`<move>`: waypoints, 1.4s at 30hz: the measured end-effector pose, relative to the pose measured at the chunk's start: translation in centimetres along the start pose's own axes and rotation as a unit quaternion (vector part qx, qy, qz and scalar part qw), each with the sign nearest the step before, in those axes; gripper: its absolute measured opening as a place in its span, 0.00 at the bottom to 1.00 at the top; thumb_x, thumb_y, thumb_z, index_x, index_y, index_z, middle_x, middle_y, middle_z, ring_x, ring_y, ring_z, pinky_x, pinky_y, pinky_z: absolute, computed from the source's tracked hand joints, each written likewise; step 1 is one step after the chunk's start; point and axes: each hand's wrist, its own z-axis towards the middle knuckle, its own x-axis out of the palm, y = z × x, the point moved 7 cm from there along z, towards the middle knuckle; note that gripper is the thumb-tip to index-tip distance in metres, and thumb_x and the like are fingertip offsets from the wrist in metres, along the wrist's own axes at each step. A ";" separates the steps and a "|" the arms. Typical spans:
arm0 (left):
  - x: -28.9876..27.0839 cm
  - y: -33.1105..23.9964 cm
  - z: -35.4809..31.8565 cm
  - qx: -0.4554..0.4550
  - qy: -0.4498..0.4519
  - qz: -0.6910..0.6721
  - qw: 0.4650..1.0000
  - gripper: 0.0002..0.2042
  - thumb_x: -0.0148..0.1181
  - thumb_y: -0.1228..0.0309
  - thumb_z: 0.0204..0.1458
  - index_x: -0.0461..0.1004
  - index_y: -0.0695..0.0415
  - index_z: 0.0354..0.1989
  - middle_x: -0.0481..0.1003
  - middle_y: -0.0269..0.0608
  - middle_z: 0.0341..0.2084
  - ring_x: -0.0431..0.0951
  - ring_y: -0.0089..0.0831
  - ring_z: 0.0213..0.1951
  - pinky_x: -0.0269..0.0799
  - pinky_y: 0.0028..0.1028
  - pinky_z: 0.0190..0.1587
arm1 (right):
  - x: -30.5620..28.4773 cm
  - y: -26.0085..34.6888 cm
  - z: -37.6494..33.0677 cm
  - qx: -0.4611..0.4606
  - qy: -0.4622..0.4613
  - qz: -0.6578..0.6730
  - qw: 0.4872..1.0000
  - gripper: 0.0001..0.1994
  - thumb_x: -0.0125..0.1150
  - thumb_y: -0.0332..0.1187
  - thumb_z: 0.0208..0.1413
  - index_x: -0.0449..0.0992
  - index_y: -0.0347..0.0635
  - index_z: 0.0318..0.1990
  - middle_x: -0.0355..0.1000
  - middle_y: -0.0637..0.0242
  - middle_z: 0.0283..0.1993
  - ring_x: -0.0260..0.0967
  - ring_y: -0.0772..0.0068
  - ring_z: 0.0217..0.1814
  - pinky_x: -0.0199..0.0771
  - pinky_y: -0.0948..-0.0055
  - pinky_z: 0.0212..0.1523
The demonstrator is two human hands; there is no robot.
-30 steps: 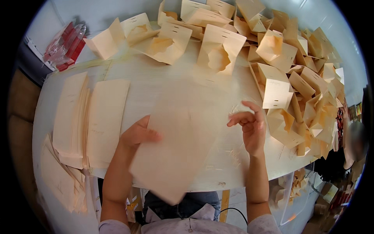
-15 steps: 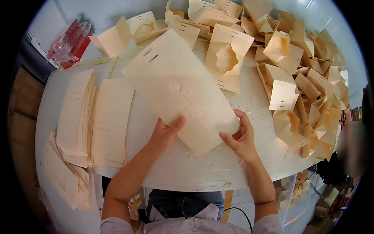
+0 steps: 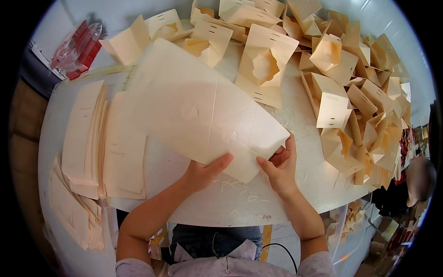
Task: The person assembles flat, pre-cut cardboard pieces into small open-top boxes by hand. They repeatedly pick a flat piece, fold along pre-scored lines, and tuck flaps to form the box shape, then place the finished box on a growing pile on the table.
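Hands meet at the near edge of the white desk (image 3: 295, 115), where we hold a large flat cream cardboard box blank (image 3: 198, 111) tilted above it. Our left hand (image 3: 200, 173) and right hand (image 3: 279, 168) both have fingers closed on its lower corner. Stacked flat blanks (image 3: 99, 138) lie left; folded cream boxes (image 3: 350, 87) crowd the far-right edge.

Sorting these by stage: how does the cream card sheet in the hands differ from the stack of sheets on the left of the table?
The card sheet is a single piece, held up off the table by the left hand and right hand; the stack is many pieces lying flat. The held sheet tilts away and shows creases and tab cuts; the stack lies untouched. Both are the same pale cream card.
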 end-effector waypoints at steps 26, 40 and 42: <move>1.4 1.0 -0.4 -0.105 0.084 -0.031 0.990 0.13 0.50 0.74 0.53 0.63 0.65 0.45 0.69 0.41 0.37 0.74 0.27 0.36 0.77 0.24 0.32 | -0.6 0.0 0.8 0.035 -0.007 0.011 0.999 0.38 0.54 0.17 0.45 0.40 0.47 0.62 0.70 0.55 0.42 0.69 0.71 0.44 0.69 0.72 0.46; 1.8 0.9 -0.4 -0.067 0.109 0.020 0.992 0.08 0.49 0.74 0.54 0.69 0.66 0.38 0.71 0.39 0.32 0.74 0.25 0.31 0.74 0.23 0.32 | -0.2 0.7 0.4 -0.060 -0.019 -0.069 0.996 0.39 0.53 0.16 0.43 0.37 0.44 0.61 0.63 0.54 0.46 0.65 0.69 0.48 0.65 0.70 0.49; 2.2 1.2 -0.5 -0.082 0.122 -0.006 0.989 0.08 0.49 0.74 0.54 0.68 0.67 0.38 0.71 0.40 0.33 0.74 0.25 0.32 0.74 0.24 0.32 | -0.5 0.6 0.3 -0.076 -0.031 -0.080 0.993 0.39 0.53 0.17 0.43 0.37 0.44 0.60 0.63 0.55 0.46 0.66 0.69 0.47 0.65 0.72 0.48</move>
